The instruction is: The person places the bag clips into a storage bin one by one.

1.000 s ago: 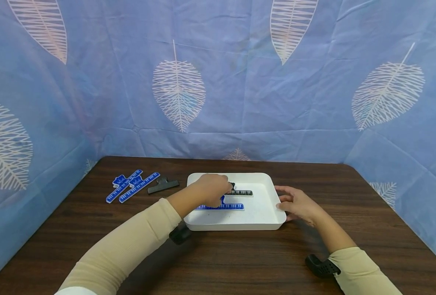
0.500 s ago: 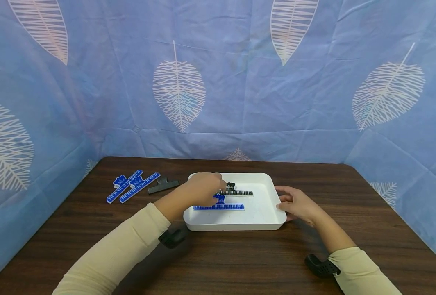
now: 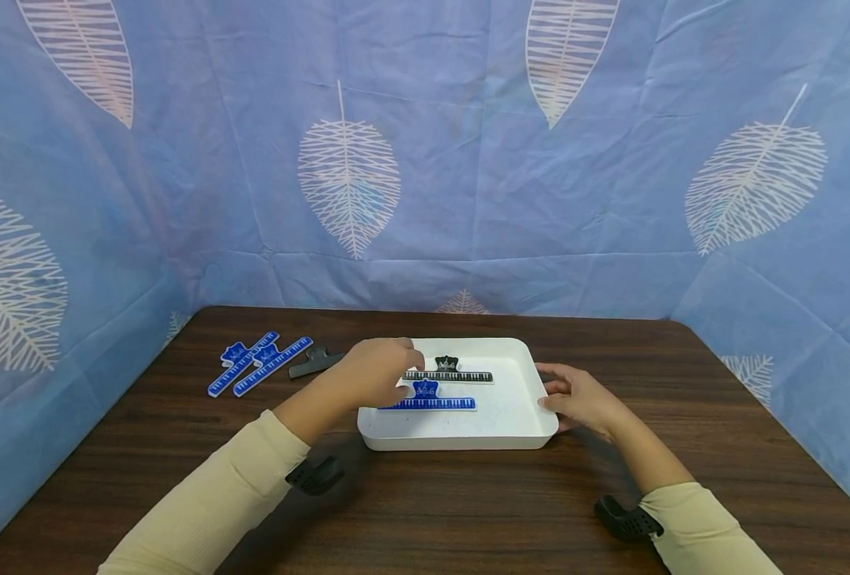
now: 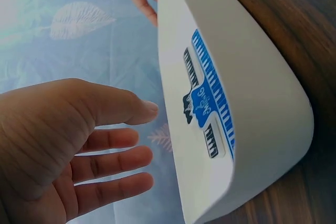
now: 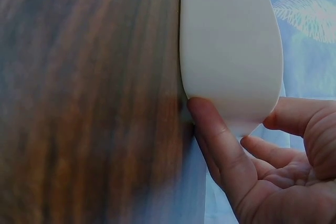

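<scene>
A white tray (image 3: 511,415) stands on the table. In it lie a black clip (image 3: 448,365) with a piano-key bar and a matching blue clip (image 3: 426,390) in front, their bars roughly parallel. My left hand (image 3: 375,374) is over the tray's left side, holding nothing; in the left wrist view its thumb and fingers (image 4: 113,184) are apart. It hides the blue bar's left end in the head view. My right hand (image 3: 585,399) holds the tray's right end, thumb at the rim and fingers against the outer wall (image 5: 231,51).
On the table's left lie two blue piano-key clips (image 3: 244,363) (image 3: 272,365), side by side and slanted. A dark grey clip (image 3: 315,361) lies between them and the tray, partly behind my left hand. A blue leaf-patterned cloth (image 3: 432,200) hangs behind the brown table (image 3: 482,511).
My left hand has let go of the black clip and moved left, uncovering more of both clips in the tray. My right hand and the tray have stayed put.
</scene>
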`<action>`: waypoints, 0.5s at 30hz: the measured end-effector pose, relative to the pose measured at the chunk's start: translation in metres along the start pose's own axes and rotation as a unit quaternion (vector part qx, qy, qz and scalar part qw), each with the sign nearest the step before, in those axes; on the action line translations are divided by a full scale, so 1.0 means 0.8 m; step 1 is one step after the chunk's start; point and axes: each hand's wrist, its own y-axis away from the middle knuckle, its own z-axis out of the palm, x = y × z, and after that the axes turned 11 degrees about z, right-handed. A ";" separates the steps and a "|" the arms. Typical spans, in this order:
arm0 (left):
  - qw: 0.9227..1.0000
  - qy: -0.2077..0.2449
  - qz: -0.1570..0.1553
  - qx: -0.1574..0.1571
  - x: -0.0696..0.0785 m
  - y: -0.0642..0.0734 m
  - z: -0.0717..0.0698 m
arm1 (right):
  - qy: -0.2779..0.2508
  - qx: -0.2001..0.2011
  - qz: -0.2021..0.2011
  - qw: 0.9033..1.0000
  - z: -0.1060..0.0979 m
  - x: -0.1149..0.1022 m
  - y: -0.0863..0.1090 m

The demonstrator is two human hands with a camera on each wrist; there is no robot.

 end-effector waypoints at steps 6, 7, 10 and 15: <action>0.999 0.012 -0.025 0.019 -0.007 0.016 -0.002 | 0.001 0.004 0.001 1.000 0.000 0.002 -0.001; 0.999 0.015 -0.028 0.022 -0.008 0.019 -0.002 | 0.003 0.005 0.001 1.000 0.000 0.002 -0.001; 0.999 0.020 -0.037 0.026 -0.012 0.026 -0.003 | 0.007 0.008 0.002 1.000 -0.001 0.002 -0.001; 0.998 0.015 -0.047 0.034 -0.018 0.040 -0.007 | 0.009 0.006 0.001 1.000 0.000 0.001 0.001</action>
